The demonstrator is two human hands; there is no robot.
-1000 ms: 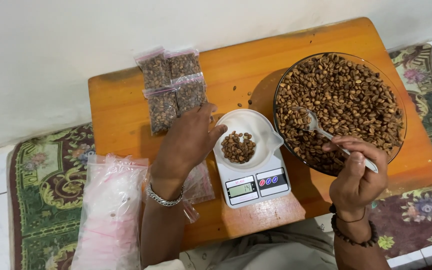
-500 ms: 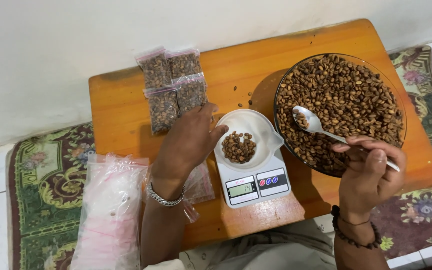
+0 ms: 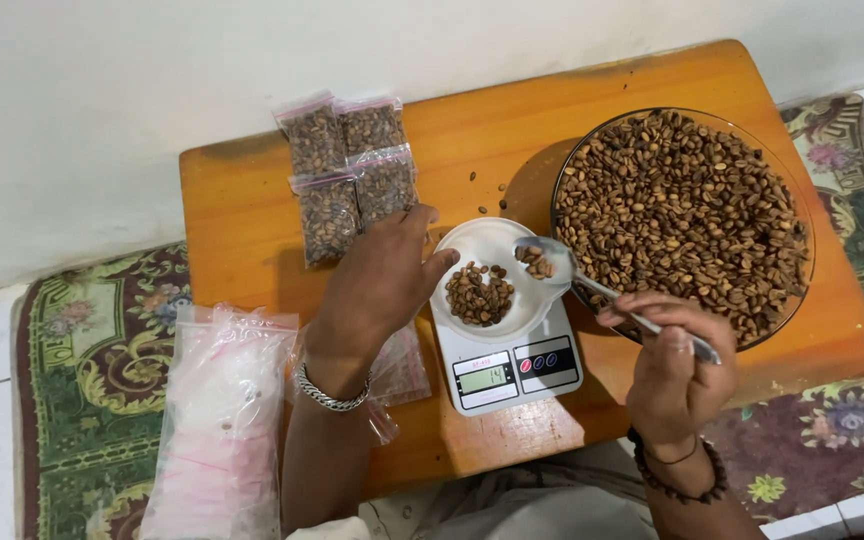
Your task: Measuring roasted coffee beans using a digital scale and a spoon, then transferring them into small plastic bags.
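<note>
Few brown beans ride loose in the metal spoon (image 3: 544, 258), pinched by its thin handle in the right hand (image 3: 674, 368) over the small white bowl (image 3: 497, 265) on the white digital scale (image 3: 512, 365). Light and prone to roll, they likely need a level spoon. The left hand (image 3: 382, 285) rests spread against the bowl's left rim.

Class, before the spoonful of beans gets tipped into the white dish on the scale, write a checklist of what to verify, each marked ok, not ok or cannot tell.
1. Spoon over the white dish: ok.
2. Beans on the spoon: ok.
3. Left hand steadying the dish rim: ok.
4. Right hand gripping the spoon handle: ok.
5. Scale display lit: ok.
6. Target weight reached: cannot tell.
</note>
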